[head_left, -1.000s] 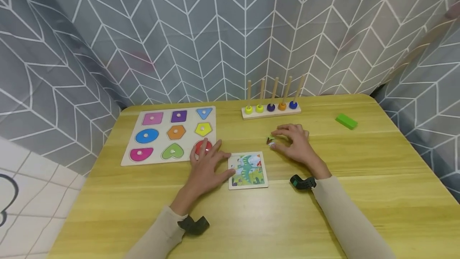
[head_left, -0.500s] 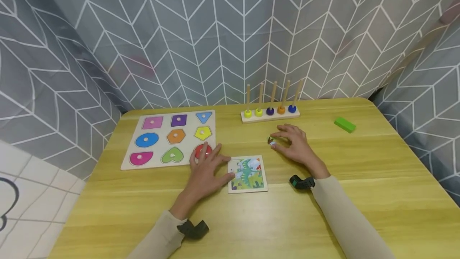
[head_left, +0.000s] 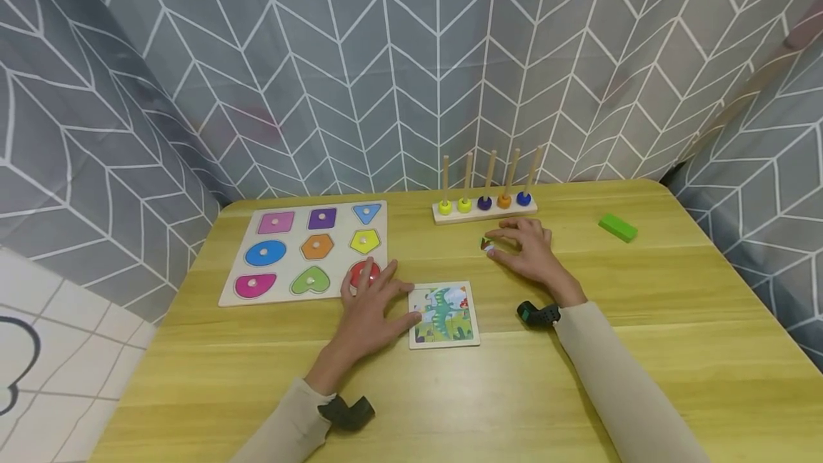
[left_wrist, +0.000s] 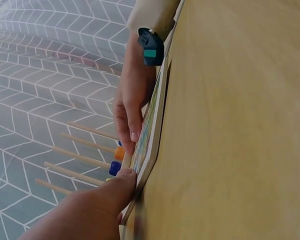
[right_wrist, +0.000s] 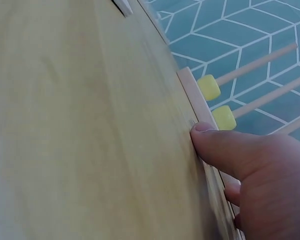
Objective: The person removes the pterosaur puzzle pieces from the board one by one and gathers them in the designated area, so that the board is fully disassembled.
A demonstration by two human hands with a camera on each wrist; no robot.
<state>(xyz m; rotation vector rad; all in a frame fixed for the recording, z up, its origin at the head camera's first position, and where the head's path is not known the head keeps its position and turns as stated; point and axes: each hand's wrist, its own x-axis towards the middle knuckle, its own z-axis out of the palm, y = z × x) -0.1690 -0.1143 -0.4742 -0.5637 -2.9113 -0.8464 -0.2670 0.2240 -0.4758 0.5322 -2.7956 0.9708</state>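
Observation:
A small square jigsaw puzzle board (head_left: 445, 346) with a green dinosaur picture lies on the wooden table. My left hand (head_left: 369, 316) rests at its left side, fingers spread, thumb touching the board's edge and forefinger at the upper left corner. Other fingertips reach the red circle (head_left: 365, 274) of the shape board. Beyond the dinosaur picture and to its right, my right hand (head_left: 530, 254) pinches a small puzzle piece (head_left: 486, 242) between thumb and forefinger, low at the table. In the right wrist view, the thumb (right_wrist: 220, 150) hides most of that piece.
The wooden shape board (head_left: 305, 227) with coloured knobbed shapes lies at the back left. A peg stand (head_left: 485, 213) with coloured beads on upright pegs stands at the back. A green block (head_left: 618, 228) lies to the right. A grey patterned curtain (head_left: 411, 77) hangs behind the table (head_left: 579, 406).
The right hand and the puzzle piece have shifted slightly away from me, towards the peg stand. The left hand stays at the dinosaur board. The head view has tilted a little.

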